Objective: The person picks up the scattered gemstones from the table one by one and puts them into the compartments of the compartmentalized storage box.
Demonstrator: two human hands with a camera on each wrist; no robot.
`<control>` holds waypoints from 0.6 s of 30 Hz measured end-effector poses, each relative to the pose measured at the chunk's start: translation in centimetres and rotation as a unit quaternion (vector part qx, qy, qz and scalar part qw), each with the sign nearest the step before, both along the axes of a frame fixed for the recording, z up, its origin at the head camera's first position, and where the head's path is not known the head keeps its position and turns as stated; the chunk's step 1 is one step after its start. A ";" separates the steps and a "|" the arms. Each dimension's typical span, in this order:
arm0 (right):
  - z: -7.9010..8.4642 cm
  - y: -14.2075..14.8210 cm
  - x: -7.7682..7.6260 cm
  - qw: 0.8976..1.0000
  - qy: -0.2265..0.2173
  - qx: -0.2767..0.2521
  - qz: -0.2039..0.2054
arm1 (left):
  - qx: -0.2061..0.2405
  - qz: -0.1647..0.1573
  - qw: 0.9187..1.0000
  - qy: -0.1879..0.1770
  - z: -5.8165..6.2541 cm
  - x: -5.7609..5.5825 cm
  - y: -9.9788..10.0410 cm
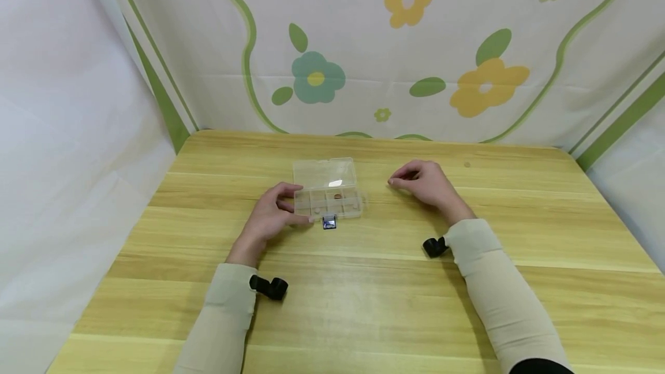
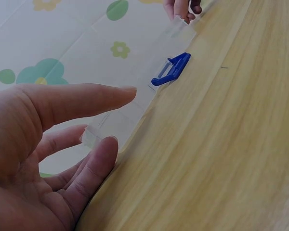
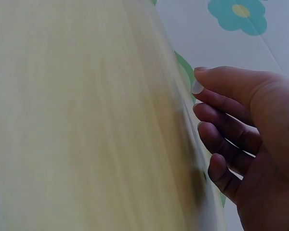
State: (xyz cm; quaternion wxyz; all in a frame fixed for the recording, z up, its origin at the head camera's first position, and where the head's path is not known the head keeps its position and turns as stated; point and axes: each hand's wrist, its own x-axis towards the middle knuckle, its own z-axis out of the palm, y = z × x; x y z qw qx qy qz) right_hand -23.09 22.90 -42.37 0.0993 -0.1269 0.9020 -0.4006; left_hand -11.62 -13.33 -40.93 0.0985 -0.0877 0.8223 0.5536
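The clear box (image 1: 320, 189) was gripped by the left hand (image 1: 270, 213). To its right, a small pale piece (image 3: 197, 87) was pinched by the right hand (image 1: 427, 184); a light, steady hold seemed needed.

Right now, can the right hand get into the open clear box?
Probably yes: the right hand hovers to one side of the clear box, with nothing visible standing between them. The lid is folded back on the far side, and the left hand is at the opposite end.
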 end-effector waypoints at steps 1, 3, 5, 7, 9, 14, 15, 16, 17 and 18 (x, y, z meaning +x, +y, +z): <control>0.0 -0.1 0.0 1.000 0.001 -0.003 0.001 | 0.000 0.000 1.000 0.000 0.0 0.0 0.0; 0.1 -0.4 0.1 1.000 0.003 -0.009 0.001 | 0.001 0.000 1.000 0.001 0.0 0.0 0.0; 0.2 -0.7 0.2 1.000 0.007 -0.016 0.002 | 0.001 -0.001 1.000 0.001 -0.1 0.0 0.0; 0.2 -0.9 0.2 1.000 0.011 -0.020 0.003 | 0.002 0.000 1.000 -0.001 -0.1 0.0 0.0; 0.3 -1.1 0.3 1.000 0.014 -0.023 0.006 | 0.000 -0.001 1.000 -0.002 -0.2 0.0 0.0; 0.5 -1.6 0.6 0.999 0.020 -0.025 0.012 | -0.002 -0.002 1.000 -0.004 -0.2 -0.1 -0.1; 0.5 -1.7 0.7 0.999 0.022 -0.025 0.012 | -0.002 -0.001 1.000 -0.003 -0.2 -0.1 -0.1; 0.5 -1.8 0.7 0.999 0.024 -0.025 0.012 | -0.002 -0.001 1.000 -0.003 -0.2 -0.1 -0.1; 0.5 -1.9 0.7 0.999 0.026 -0.025 0.012 | -0.003 -0.001 1.000 -0.002 -0.1 -0.1 -0.1; 0.5 -1.9 0.8 0.999 0.028 -0.027 0.012 | -0.003 -0.001 1.000 -0.001 -0.1 -0.1 -0.1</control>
